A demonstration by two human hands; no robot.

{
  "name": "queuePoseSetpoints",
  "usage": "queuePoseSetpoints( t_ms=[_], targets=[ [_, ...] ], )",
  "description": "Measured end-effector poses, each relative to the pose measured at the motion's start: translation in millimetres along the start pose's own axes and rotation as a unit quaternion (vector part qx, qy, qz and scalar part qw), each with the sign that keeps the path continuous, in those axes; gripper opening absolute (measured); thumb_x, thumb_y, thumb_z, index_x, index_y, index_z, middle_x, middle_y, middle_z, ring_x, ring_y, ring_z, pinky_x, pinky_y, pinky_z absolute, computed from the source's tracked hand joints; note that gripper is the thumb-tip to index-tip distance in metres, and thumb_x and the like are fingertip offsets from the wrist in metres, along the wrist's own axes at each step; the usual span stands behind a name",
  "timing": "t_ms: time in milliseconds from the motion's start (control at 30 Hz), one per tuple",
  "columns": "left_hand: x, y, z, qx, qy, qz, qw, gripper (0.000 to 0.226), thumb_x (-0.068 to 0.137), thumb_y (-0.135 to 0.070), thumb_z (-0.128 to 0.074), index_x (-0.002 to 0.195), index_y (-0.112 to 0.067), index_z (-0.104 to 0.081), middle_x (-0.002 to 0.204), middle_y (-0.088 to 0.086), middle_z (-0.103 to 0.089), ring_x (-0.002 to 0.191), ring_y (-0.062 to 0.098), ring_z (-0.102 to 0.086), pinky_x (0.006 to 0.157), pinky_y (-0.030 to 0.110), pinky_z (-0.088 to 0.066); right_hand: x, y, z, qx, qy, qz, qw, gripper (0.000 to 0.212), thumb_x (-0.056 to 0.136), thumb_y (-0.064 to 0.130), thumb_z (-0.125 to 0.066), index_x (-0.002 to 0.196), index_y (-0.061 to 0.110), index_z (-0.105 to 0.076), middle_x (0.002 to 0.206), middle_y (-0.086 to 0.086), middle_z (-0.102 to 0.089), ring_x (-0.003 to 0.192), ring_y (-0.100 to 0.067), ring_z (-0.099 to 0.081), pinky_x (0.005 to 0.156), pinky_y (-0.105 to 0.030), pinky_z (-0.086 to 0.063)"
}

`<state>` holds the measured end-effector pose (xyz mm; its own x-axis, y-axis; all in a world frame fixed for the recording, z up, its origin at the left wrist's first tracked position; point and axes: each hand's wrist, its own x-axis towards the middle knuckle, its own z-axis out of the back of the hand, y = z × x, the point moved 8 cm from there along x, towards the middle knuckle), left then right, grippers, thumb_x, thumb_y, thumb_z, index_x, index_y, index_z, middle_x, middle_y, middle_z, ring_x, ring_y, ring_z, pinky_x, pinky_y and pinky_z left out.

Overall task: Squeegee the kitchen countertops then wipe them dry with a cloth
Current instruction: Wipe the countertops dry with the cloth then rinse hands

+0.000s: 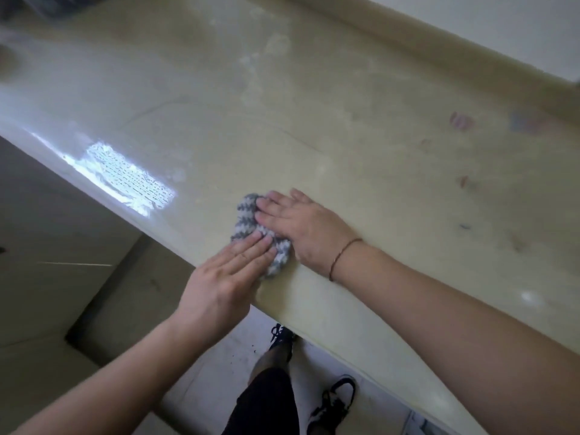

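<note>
Starting at the bottom of the frame, 2 shoes stand on the floor: 1 black-and-white shoe [334, 403] lower right of centre and 1 dark shoe [281, 335] tucked under the table's front edge.

Above them, 2 bare forearms reach up toward the middle of the frame. The left hand [226, 277] comes in from the lower left, fingers straight and flat, its fingertips pressing the near lower part of 1 cloth [251, 227]. The right hand [301, 227] comes from the lower right, also flat with straight fingers, lying on the cloth's right side; a thin bracelet [342, 255] circles that wrist. Neither hand curls round the cloth; both push it down.

The cloth, grey-and-white striped and bunched, lies on the table [345, 105] just inside its front edge, at the centre of the frame. Its long axis runs from upper left to lower right, roughly along that edge. Both hands touch it, so neither is clearly nearer.

Further off, the unwiped table stretches to the upper left and upper right, so the coming stroke likely heads away from the edge. 1 bright window reflection [125, 177] sits left of the cloth, and several faint pale smears show toward the top. No squeegee is in view.
</note>
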<state>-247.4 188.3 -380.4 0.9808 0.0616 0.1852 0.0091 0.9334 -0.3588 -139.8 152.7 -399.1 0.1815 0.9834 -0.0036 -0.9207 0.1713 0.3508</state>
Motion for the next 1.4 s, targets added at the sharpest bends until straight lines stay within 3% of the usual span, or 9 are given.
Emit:
queuePoseSetpoints(
  t_ms=[200,300,400,533,800,967,1200,1300,1400],
  targets=[
    [-1.8,-56.4,-22.8,-0.027,-0.077,0.036,0.996,0.040,0.073,0.000,-0.071,0.113,-0.007,-0.072,0.122,0.006,-0.065,0.119,0.020,-0.059,0.092,0.043,-0.053,-50.2,-5.0,12.7,-0.034,-0.037,0.071,0.996,0.050,0.072,0.011,-0.032,0.094,0.006,-0.076,0.105,-0.013,-0.073,0.099,-0.030,-0.070,0.083,-0.053,-0.052],
    [-0.4,-112.2,-44.0,-0.043,-0.091,0.025,0.995,0.041,0.074,0.002,-0.059,0.111,-0.010,-0.073,0.122,0.005,-0.065,0.118,0.018,-0.060,0.095,0.039,-0.052,-110.0,-21.7,11.5,-0.058,-0.017,0.060,0.996,0.045,0.077,0.011,-0.037,0.100,0.008,-0.075,0.113,-0.011,-0.071,0.106,-0.028,-0.067,0.093,-0.046,-0.050],
    [2.3,-174.2,-69.3,-0.063,-0.069,0.007,0.996,0.043,0.074,-0.002,-0.053,0.111,-0.011,-0.073,0.121,0.005,-0.066,0.118,0.016,-0.060,0.101,0.033,-0.046,-175.3,-38.3,16.1,-0.079,-0.009,0.031,0.996,0.040,0.086,0.011,-0.037,0.105,0.007,-0.073,0.118,-0.012,-0.068,0.112,-0.030,-0.064,0.104,-0.039,-0.034],
    [3.7,-250.6,-105.8,-0.095,-0.024,-0.016,0.995,0.044,0.076,-0.005,-0.045,0.109,-0.012,-0.074,0.119,0.005,-0.067,0.116,0.016,-0.061,0.100,0.031,-0.047,-262.5,-52.3,25.4,-0.093,0.010,-0.026,0.995,0.059,0.103,0.021,-0.016,0.107,0.006,-0.072,0.120,-0.012,-0.067,0.115,-0.031,-0.062,0.107,-0.038,-0.030],
    [10.1,-381.5,-157.9,-0.123,0.075,-0.102,0.984,0.044,0.076,-0.014,-0.043,0.106,-0.013,-0.075,0.116,0.006,-0.069,0.113,0.017,-0.063,0.100,0.030,-0.045,-406.4,-76.0,45.3,-0.122,0.039,-0.154,0.980,0.060,0.104,0.021,-0.016,0.104,0.007,-0.074,0.118,-0.011,-0.068,0.112,-0.030,-0.064,0.111,-0.033,-0.022],
    [16.8,-430.7,-177.0,-0.129,0.102,-0.150,0.975,0.047,0.075,-0.016,-0.040,0.107,-0.011,-0.075,0.115,0.007,-0.070,0.111,0.018,-0.065,0.099,0.032,-0.047,-463.2,-88.7,54.8,-0.139,0.030,-0.221,0.965,0.039,0.081,0.016,-0.042,0.100,0.007,-0.075,0.114,-0.011,-0.070,0.105,-0.030,-0.067,0.110,-0.029,-0.021],
    [27.2,-459.7,-188.4,-0.143,0.094,-0.208,0.963,0.044,0.076,-0.016,-0.039,0.097,-0.011,-0.077,0.104,0.006,-0.074,0.101,0.018,-0.069,0.091,0.029,-0.051,-493.7,-89.5,58.7,-0.179,0.035,-0.275,0.944,0.040,0.077,0.015,-0.041,0.092,0.005,-0.076,0.101,-0.011,-0.074,0.094,-0.027,-0.071,0.097,-0.039,-0.038],
    [33.2,-486.6,-196.4,-0.144,0.121,-0.260,0.947,0.043,0.078,-0.017,-0.037,0.095,-0.011,-0.077,0.099,0.006,-0.075,0.097,0.019,-0.070,0.087,0.028,-0.051,-521.6,-90.9,63.8,-0.230,0.060,-0.323,0.916,0.040,0.073,0.017,-0.039,0.080,0.006,-0.077,0.087,-0.011,-0.075,0.081,-0.025,-0.073,0.077,-0.040,-0.057],
    [38.9,-527.6,-214.4,-0.171,0.180,-0.335,0.909,0.041,0.083,-0.018,-0.037,0.095,-0.010,-0.076,0.100,0.009,-0.073,0.098,0.024,-0.068,0.086,0.030,-0.050,-568.6,-96.1,68.5,-0.246,0.084,-0.411,0.874,0.018,0.068,0.012,-0.052,0.062,0.008,-0.069,0.064,-0.013,-0.067,0.062,-0.028,-0.068,0.070,-0.035,-0.053]
  ],
)
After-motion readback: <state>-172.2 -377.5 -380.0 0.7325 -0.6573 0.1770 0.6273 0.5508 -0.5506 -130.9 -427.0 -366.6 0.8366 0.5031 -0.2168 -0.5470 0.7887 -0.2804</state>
